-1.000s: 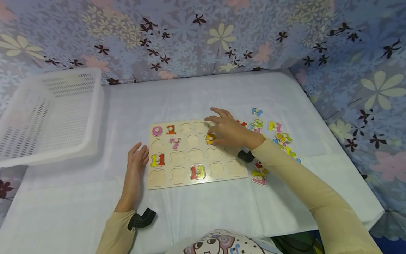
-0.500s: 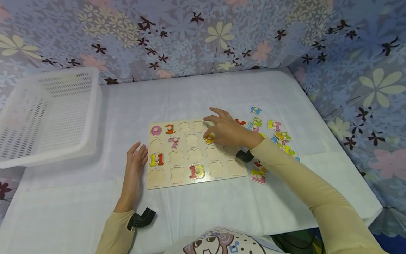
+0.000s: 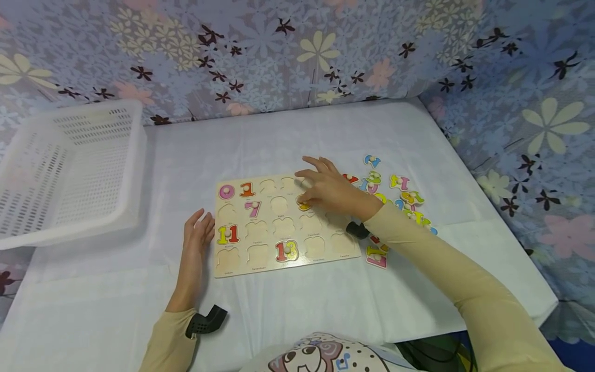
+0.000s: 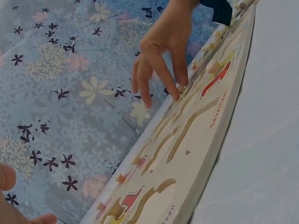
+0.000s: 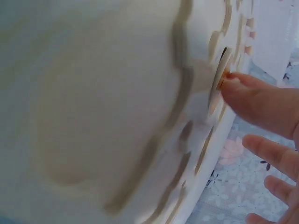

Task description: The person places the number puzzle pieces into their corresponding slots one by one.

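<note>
A wooden number puzzle board point(image 3: 266, 207) lies on the table. My right hand point(image 3: 332, 191) is over its right part, thumb and forefinger pinching the knob of a yellow-orange number piece point(image 3: 304, 207); the other fingers are spread. In the right wrist view that piece point(image 5: 218, 84) stands edge-on, partly out of its recess or tilted; its digit is mostly covered. My left hand point(image 3: 197, 235) rests on the table against the board's left edge, holding nothing. Pieces 0 point(image 3: 226, 192), 1 point(image 3: 247, 189), 7 point(image 3: 253, 208), 11 point(image 3: 228, 234) and 13 point(image 3: 286, 251) sit in the board.
Several loose number pieces point(image 3: 411, 198) lie heaped to the board's right, some under the right forearm. A blue piece point(image 3: 372, 160) lies apart behind them. A white slotted basket point(image 3: 135, 170) stands at the left. Floral cloth point(image 3: 260, 57) hangs behind the table.
My right fingers have shifted slightly left with the yellow-orange piece, which they still pinch by its knob. The left hand stays by the board's edge. The head view drifts slightly.
</note>
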Demonstrator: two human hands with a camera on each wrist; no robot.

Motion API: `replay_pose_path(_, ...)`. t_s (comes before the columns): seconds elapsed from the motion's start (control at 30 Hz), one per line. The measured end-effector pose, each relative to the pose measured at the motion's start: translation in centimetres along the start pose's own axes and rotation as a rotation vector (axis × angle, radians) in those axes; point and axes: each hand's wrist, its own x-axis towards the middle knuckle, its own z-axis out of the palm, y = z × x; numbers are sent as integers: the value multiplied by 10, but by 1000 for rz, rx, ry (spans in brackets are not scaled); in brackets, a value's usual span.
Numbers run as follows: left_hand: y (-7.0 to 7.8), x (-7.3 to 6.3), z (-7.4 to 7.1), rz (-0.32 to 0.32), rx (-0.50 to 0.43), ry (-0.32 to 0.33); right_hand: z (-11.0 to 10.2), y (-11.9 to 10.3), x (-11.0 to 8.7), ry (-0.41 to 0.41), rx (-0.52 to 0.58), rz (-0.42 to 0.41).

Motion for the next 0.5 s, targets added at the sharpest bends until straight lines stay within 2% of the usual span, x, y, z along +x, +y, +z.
replay_pose_path(0.13,1,0,1,-6,8,-1,-1,0,5,6,-18,-38)
replay_pose_path(0.33,2,0,1,-23,-2,-5,-2,-2,7,-10,25,-60)
replay_pose_path(0.5,4,-2,0,-26,-1,-11,-6,-3,-8,40,94,7)
